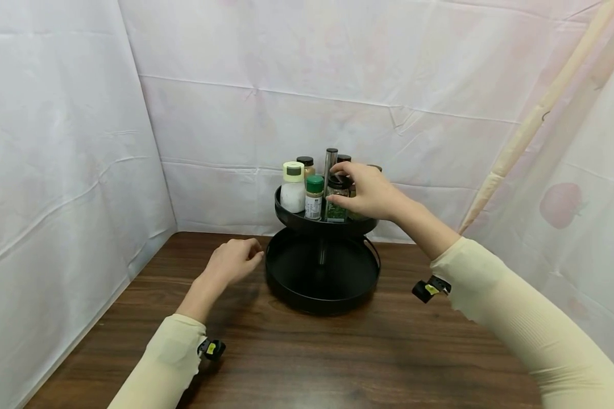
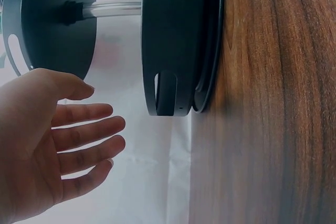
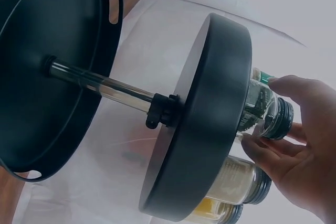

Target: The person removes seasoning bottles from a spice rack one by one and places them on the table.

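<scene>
My right hand [image 1: 370, 190] is at the upper tier [image 1: 319, 226] of a black two-tier round stand. Its thumb and fingers curl around a clear spice jar [image 1: 336, 204] with a black lid and green dried herbs, also visible in the right wrist view [image 3: 257, 106]. Left of that jar stand a green-capped spice bottle [image 1: 314, 199] and a white shaker [image 1: 293, 192] with a pale yellow lid. My left hand [image 1: 233, 259] hovers left of the lower tier [image 1: 317, 304], fingers loosely bent and holding nothing; the left wrist view shows its palm side.
Behind the front jars are a black-lidded bottle [image 1: 306, 163] and a tall silver tube [image 1: 330, 163] with a dark top. More jars [image 3: 231, 182] crowd the upper tier. The stand rests on a dark wooden table [image 1: 297, 358] against a pale curtain [image 1: 266, 113].
</scene>
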The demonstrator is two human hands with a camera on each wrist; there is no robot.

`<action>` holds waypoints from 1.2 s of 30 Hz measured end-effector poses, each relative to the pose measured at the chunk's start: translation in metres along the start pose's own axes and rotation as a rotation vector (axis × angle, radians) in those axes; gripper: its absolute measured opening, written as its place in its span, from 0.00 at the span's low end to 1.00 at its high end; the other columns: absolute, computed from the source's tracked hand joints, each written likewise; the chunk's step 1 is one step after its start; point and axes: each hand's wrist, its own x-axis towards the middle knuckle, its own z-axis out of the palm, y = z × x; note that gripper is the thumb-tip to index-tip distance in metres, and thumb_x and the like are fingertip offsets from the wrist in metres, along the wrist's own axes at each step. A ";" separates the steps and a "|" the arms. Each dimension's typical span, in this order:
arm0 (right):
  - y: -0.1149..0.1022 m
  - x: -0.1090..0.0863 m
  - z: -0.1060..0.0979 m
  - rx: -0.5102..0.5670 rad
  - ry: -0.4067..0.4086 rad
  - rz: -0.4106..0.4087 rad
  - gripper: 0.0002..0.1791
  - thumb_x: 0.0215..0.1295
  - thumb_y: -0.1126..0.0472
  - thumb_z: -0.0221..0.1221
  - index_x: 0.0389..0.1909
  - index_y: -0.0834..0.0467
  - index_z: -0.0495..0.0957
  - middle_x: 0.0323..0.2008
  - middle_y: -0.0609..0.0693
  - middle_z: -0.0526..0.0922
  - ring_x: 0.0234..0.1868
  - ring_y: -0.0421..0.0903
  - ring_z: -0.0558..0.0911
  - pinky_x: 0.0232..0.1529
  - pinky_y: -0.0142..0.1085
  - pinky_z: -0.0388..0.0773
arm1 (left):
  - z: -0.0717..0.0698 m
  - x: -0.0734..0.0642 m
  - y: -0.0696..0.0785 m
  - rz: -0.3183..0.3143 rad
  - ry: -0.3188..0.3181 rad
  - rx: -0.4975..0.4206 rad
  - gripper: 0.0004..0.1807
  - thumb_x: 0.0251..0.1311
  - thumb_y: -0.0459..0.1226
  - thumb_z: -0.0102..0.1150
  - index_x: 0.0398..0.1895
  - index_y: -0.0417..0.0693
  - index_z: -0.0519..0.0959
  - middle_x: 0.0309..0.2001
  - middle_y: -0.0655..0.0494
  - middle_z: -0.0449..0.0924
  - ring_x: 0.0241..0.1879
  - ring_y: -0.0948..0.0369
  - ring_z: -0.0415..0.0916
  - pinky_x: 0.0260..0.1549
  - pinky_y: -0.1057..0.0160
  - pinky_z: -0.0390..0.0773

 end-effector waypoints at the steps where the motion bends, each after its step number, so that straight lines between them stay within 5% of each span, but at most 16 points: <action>1: 0.000 0.000 0.001 -0.004 -0.004 0.000 0.37 0.72 0.46 0.68 0.74 0.59 0.70 0.65 0.58 0.79 0.60 0.55 0.81 0.60 0.53 0.78 | 0.000 0.000 0.000 -0.001 -0.002 -0.001 0.14 0.78 0.46 0.58 0.53 0.48 0.85 0.38 0.57 0.86 0.29 0.62 0.80 0.33 0.53 0.82; 8: 0.002 -0.001 0.008 -0.024 -0.020 0.009 0.37 0.72 0.47 0.68 0.74 0.58 0.68 0.67 0.56 0.76 0.61 0.56 0.80 0.61 0.55 0.76 | 0.001 0.001 0.001 0.000 -0.004 -0.003 0.13 0.78 0.46 0.58 0.53 0.49 0.85 0.38 0.58 0.85 0.29 0.62 0.79 0.33 0.53 0.82; 11: 0.003 -0.002 0.010 -0.016 -0.008 0.017 0.37 0.71 0.47 0.69 0.74 0.58 0.68 0.66 0.56 0.77 0.54 0.54 0.82 0.57 0.54 0.78 | 0.002 0.001 0.001 0.000 -0.004 -0.003 0.13 0.78 0.46 0.58 0.53 0.50 0.85 0.38 0.59 0.85 0.29 0.62 0.79 0.33 0.53 0.81; 16: 0.004 -0.003 0.011 0.004 -0.014 0.040 0.39 0.71 0.46 0.69 0.75 0.57 0.66 0.40 0.55 0.81 0.26 0.49 0.76 0.37 0.47 0.75 | 0.001 0.002 0.001 -0.002 -0.001 -0.003 0.13 0.77 0.46 0.58 0.52 0.50 0.85 0.38 0.59 0.85 0.29 0.62 0.79 0.34 0.53 0.82; 20: 0.006 -0.005 0.011 0.032 -0.029 0.070 0.40 0.71 0.45 0.68 0.76 0.57 0.65 0.26 0.52 0.75 0.21 0.48 0.71 0.30 0.44 0.70 | 0.001 0.002 0.001 0.001 0.002 -0.005 0.13 0.77 0.46 0.58 0.52 0.49 0.85 0.37 0.59 0.85 0.28 0.62 0.79 0.33 0.53 0.81; 36: 0.005 -0.005 0.006 0.099 -0.022 0.110 0.39 0.67 0.46 0.72 0.72 0.59 0.70 0.50 0.55 0.83 0.41 0.50 0.83 0.48 0.50 0.79 | 0.001 0.002 0.001 0.002 -0.001 -0.006 0.13 0.78 0.45 0.58 0.53 0.49 0.85 0.37 0.58 0.84 0.28 0.62 0.78 0.32 0.54 0.81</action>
